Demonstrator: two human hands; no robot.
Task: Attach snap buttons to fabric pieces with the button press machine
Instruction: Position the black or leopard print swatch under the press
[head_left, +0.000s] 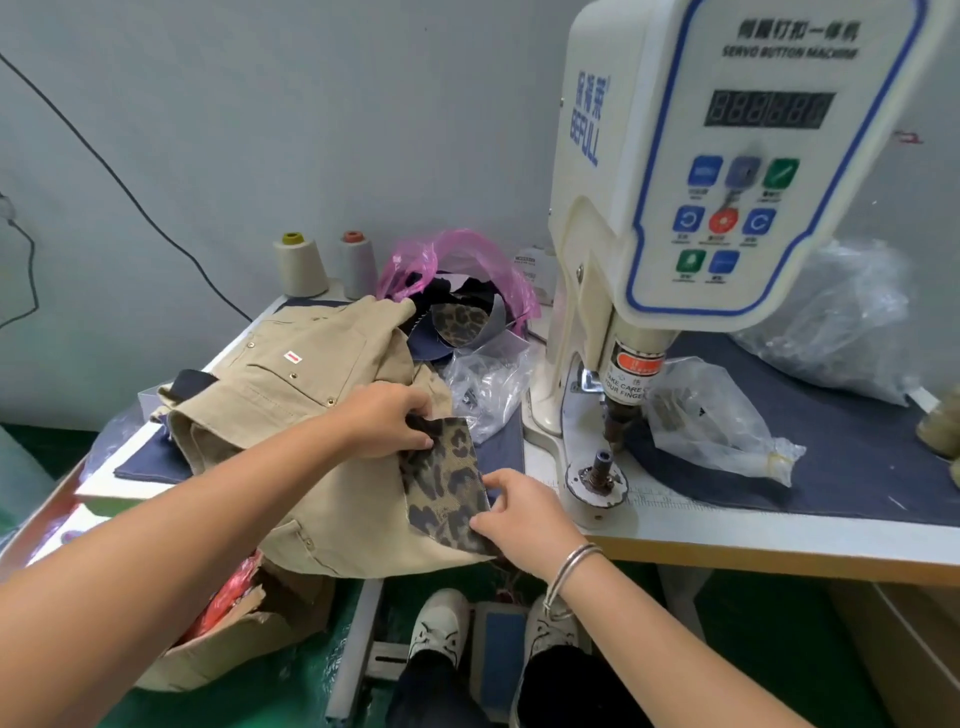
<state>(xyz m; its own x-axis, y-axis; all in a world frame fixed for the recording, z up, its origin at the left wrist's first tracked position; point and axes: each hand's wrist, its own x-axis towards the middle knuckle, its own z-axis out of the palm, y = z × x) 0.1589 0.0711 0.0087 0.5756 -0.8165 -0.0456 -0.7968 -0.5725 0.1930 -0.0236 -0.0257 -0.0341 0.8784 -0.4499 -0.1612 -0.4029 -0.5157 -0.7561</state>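
Note:
A leopard-print fabric piece (444, 480) lies on top of a beige garment (311, 395) at the table's left front. My left hand (387, 418) pinches its far corner. My right hand (524, 514) pinches its near right edge. The white button press machine (727, 171) stands to the right. Its lower die post (602, 467) sits on a round base just right of my right hand, under the upper punch (618, 421). No snap button is visible on the fabric piece.
More leopard and dark fabric pieces (460, 322) sit in a pink plastic bag behind the garment. Clear plastic bags (717, 415) lie beside the machine. Two thread cones (301, 265) stand at the back. A cardboard box (244, 623) and a foot pedal (501, 649) are under the table.

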